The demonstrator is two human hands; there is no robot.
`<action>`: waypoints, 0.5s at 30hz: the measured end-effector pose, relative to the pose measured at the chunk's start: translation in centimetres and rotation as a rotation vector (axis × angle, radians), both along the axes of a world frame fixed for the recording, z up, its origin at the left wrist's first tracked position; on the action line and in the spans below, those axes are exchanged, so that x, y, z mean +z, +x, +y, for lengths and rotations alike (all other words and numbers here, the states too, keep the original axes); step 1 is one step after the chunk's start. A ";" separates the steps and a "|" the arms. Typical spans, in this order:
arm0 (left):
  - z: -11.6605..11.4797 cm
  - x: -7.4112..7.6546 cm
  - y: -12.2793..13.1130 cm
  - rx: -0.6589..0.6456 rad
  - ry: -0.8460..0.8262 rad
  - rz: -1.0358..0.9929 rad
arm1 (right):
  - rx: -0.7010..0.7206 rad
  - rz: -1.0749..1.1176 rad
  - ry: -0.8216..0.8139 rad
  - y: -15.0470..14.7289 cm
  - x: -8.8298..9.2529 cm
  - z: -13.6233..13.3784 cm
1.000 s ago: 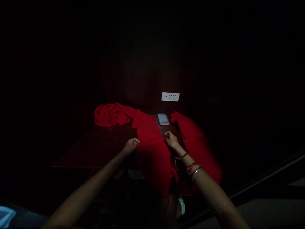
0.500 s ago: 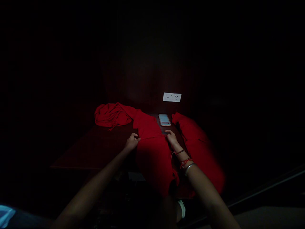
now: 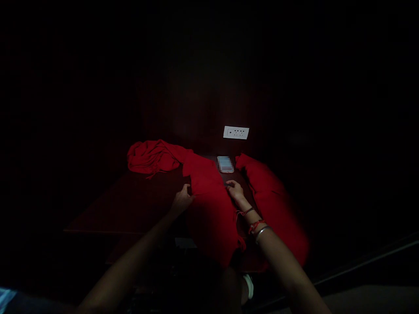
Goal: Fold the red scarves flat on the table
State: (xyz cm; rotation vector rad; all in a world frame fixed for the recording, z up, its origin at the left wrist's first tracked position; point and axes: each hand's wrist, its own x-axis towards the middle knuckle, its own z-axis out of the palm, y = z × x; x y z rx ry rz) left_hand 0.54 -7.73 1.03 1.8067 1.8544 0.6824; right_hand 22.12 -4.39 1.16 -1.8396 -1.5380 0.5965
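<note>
Red cloth: While the left hand and right hand stay at its two sides, mid-frame, its cross-crease shows fainter than half a second ago, so it seems to lie flatter between them.
Left hand: slightly lower now, thumb and a finger parted at the edge; whether it grips fabric, I cannot tell.
Right hand: hardly shifted, fingers curled by the other edge; no pinch can be made out.
Heap: bunched left of centre, running into the cloth, unmoved.
Second cloth: right of centre, apart from the hands, also red.
Phone: lying between the two cloths, screen blurred out.
Surface: dark, its front edge crossing the lower left.
Wall: nearly black, with a white socket above the phone.
Room: very dim; paler floor at lower right.
</note>
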 end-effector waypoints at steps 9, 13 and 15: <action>-2.5 -0.5 -2.1 -0.130 -0.047 -0.090 | 0.168 -0.092 -0.062 1.7 1.5 -5.7; -2.7 -1.1 -1.8 -0.225 -0.147 -0.398 | 0.229 -0.086 -0.040 1.5 1.3 -8.7; -2.1 -1.1 -0.7 -0.179 -0.178 -0.523 | 0.183 -0.020 -0.004 0.5 1.2 -8.7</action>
